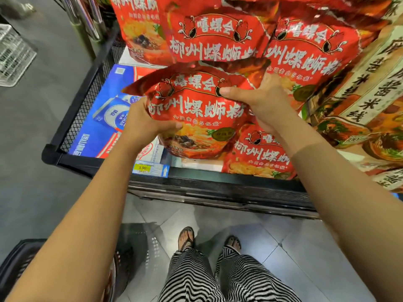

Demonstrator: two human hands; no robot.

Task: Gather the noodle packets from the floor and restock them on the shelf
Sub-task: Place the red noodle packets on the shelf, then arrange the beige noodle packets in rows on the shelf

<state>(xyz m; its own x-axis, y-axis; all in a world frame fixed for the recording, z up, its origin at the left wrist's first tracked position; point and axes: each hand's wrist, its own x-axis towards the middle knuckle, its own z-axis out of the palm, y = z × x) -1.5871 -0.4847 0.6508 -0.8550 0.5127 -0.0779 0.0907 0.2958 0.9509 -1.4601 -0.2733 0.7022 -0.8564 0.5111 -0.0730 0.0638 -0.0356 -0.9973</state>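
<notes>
1. In front of the shelf (218, 186), both hands are holding one red noodle packet (196, 110) upright, with its printed face turned toward the camera.
2. The left hand (141, 123) is gripping the packet's lower left edge, its thumb lying across the front and its fingers curling out of sight behind.
3. The right hand (261, 99) is grasping the upper right edge, its thumb pressing on the front near the top and the other fingers hiding behind the packet.
4. The held packet is hovering above the shelf's front part, overlapping the bottoms of the stocked red packets (218, 33) behind it; whether it is touching them is not showing.
5. Another red packet (259, 151) is standing at the shelf's front edge, just beside the held one on its lower right.
6. Orange-and-cream packets (370, 83) are leaning together on the right of the red ones.
7. A yellow-and-blue price tag (150, 168) is sitting on the shelf's front rail, below the left hand.
8. A blue carton (104, 110) is lying to the left behind a black mesh side panel (87, 101).
9. A black basket (19, 258) is resting on the tiled floor (283, 236) at lower left, partly behind the left forearm.
10. The person is standing in striped trousers (196, 280) and sandals (186, 237), close to the shelf.
</notes>
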